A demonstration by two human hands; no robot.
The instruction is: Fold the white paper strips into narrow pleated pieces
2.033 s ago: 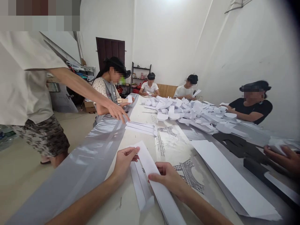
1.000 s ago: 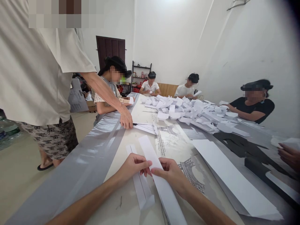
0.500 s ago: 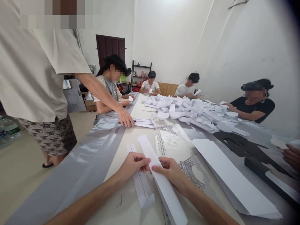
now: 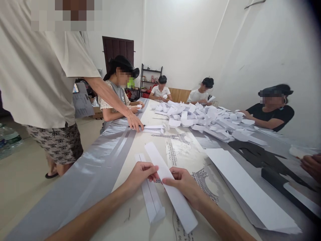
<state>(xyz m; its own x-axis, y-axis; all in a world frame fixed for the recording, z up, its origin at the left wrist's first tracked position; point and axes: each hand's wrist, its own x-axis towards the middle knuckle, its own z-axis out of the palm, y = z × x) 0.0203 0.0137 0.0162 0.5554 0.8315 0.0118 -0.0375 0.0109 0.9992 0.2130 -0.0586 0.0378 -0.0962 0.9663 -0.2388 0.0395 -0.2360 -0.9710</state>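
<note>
A long white folded paper strip is held up slantwise between my two hands, above the printed tablecloth. My left hand pinches its left edge, thumb on the strip. On its right edge my right hand grips with the thumb on top and the fingers behind. Beneath my left hand lies a second white strip, with a dark line along its length and a turned-up corner at the near end.
A large heap of folded white papers covers the table's far middle. Long white sheets lie at the right. A standing person's hand touches papers at the left. Several people sit around the table.
The held strip has tilted slightly and its near end has moved up and left. The standing person's hand has shifted back a little with the papers under it.
</note>
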